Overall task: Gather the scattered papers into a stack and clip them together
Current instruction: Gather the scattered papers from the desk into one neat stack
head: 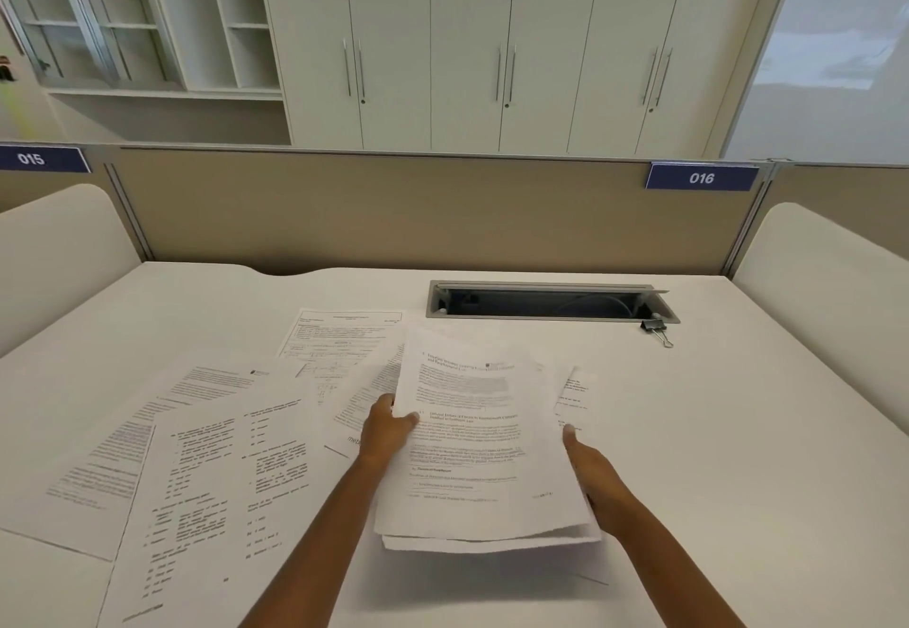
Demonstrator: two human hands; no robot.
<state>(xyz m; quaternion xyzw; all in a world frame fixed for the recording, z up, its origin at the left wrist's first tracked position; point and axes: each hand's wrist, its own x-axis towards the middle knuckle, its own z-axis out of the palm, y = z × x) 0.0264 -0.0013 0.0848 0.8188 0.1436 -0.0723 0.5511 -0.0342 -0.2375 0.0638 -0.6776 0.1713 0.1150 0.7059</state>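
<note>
White stack point(479, 450) — left hand point(386, 430) and right hand point(592, 472) fingers pinching its sides; square edges before adding loose sheets point(216, 460), lower left — clip point(656, 329) waits upper right.

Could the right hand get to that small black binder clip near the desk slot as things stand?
Probably not yet: the right hand is holding the white paper stack. The black binder clip lies unobstructed on the white desk beyond.
</note>
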